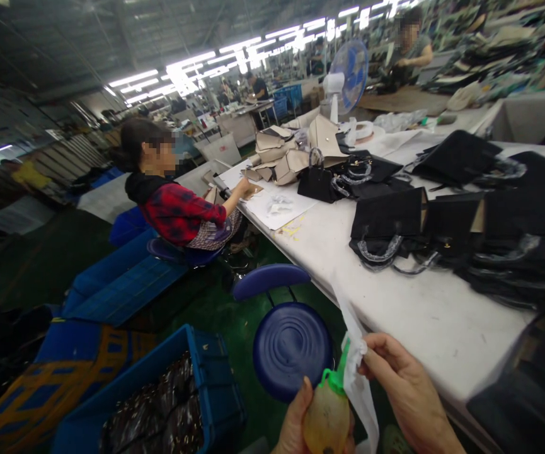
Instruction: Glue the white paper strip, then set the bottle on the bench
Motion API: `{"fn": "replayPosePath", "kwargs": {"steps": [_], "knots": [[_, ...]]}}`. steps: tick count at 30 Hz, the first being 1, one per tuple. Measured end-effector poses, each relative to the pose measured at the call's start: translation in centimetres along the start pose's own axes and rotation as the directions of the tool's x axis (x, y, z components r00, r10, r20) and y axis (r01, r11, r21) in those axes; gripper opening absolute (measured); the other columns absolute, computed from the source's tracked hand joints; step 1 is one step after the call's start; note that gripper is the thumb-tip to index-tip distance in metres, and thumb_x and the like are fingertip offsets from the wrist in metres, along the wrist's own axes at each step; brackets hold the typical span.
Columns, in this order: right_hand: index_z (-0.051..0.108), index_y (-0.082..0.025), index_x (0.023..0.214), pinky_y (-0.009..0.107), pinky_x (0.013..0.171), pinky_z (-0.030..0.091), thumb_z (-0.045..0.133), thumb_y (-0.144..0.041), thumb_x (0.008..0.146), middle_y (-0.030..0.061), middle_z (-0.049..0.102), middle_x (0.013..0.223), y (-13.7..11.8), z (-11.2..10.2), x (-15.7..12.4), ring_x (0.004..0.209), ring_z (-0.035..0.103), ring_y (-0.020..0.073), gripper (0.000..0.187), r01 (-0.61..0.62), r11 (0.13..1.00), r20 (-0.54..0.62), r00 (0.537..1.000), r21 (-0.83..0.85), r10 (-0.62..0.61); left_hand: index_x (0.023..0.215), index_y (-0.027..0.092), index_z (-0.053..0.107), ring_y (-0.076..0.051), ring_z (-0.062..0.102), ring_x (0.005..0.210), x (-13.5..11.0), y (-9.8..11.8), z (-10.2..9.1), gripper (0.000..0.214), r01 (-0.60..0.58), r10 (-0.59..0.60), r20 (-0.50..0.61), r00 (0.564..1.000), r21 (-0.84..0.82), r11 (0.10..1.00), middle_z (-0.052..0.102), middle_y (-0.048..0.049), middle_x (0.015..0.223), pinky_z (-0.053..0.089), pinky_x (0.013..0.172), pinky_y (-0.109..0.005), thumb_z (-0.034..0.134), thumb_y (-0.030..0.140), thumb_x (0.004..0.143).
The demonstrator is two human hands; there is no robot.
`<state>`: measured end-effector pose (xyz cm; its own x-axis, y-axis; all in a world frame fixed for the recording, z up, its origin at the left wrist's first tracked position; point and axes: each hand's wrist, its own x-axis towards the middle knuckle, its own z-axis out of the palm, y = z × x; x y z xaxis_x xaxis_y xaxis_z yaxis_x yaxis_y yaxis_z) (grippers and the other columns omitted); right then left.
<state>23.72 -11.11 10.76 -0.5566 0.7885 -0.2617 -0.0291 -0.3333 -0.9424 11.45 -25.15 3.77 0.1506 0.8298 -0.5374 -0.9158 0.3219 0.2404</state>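
My left hand (295, 416) is wrapped round a squeeze bottle (325, 419) with a yellowish body and a green cap and spout. Between the thumb and fingers of my right hand (407, 391) is a white strip (364, 394), thin like cloth or paper, bunched against the spout. One end of the strip rises above my fingers and the other hangs below, beside the bottle. Both hands are off the table's near edge. Closest on the table are several black handbags (385, 221), their handles wrapped in clear plastic.
Beige bags (295, 157) lie farther along the white table (329, 239). A person in a checked shirt (177, 211) sits at its left side. Below are a blue stool (293, 347) and a blue crate (210, 372) of dark wrapped items. A fan (348, 75) stands behind.
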Motion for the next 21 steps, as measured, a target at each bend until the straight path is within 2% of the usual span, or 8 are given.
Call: {"fn": "replayPosePath", "kwargs": {"steps": [6,9,11,15,21], "knots": [[0.067,-0.020,0.080,0.025,0.071,0.041,0.067,-0.046,0.083,0.0000,0.056,0.076,-0.3,-0.9,-0.1,0.075,0.049,0.0155,0.026,-0.097,0.989,0.068,0.994,0.109,0.090,0.107,0.012,0.064,-0.020,0.065,0.061,-0.2,-0.1,0.1,0.073,-0.029,0.031,-0.065,0.997,0.026,0.999,0.070,-0.0095,0.082,0.044,0.053,-0.026,0.066,0.073,0.066],[0.068,-0.019,0.079,0.027,0.071,0.040,0.067,-0.047,0.082,0.0011,0.056,0.075,-0.4,-1.1,-0.3,0.075,0.048,0.0165,0.028,-0.111,0.983,0.064,0.993,0.145,0.103,0.106,0.013,0.063,-0.023,0.067,0.073,-0.4,-0.2,0.2,0.066,-0.047,0.047,-0.074,0.996,0.006,0.999,0.069,-0.0112,0.089,0.050,0.060,-0.030,0.067,0.068,0.070],[0.069,-0.018,0.077,0.028,0.070,0.039,0.068,-0.047,0.081,0.0012,0.054,0.073,-0.6,-1.2,-0.4,0.074,0.046,0.0165,0.029,-0.114,0.984,0.089,0.991,0.134,0.102,0.104,0.014,0.063,-0.023,0.067,0.073,-0.6,-0.2,0.4,0.060,-0.061,0.061,-0.082,0.995,0.005,0.998,0.069,-0.0110,0.087,0.051,0.060,-0.031,0.068,0.064,0.072],[0.067,-0.018,0.069,0.028,0.068,0.037,0.068,-0.045,0.082,0.0011,0.049,0.074,-0.5,-2.0,-0.4,0.075,0.045,0.0162,0.030,-0.075,0.992,0.136,0.989,0.101,0.061,0.101,0.013,0.064,-0.020,0.065,0.065,-1.1,0.0,1.4,0.056,-0.059,0.062,-0.072,0.995,0.040,0.997,0.067,-0.0089,0.081,0.049,0.058,-0.029,0.071,0.061,0.071],[0.071,-0.021,0.074,0.028,0.072,0.039,0.070,-0.039,0.082,0.0028,0.055,0.082,0.5,-3.3,-0.2,0.082,0.048,0.0180,0.020,0.030,0.996,0.116,0.992,0.080,-0.040,0.095,0.012,0.066,-0.018,0.062,0.073,-1.6,0.4,2.8,0.044,-0.108,0.111,-0.043,0.993,0.056,0.993,0.064,-0.0090,0.083,0.046,0.065,-0.027,0.076,0.048,0.071]]}}
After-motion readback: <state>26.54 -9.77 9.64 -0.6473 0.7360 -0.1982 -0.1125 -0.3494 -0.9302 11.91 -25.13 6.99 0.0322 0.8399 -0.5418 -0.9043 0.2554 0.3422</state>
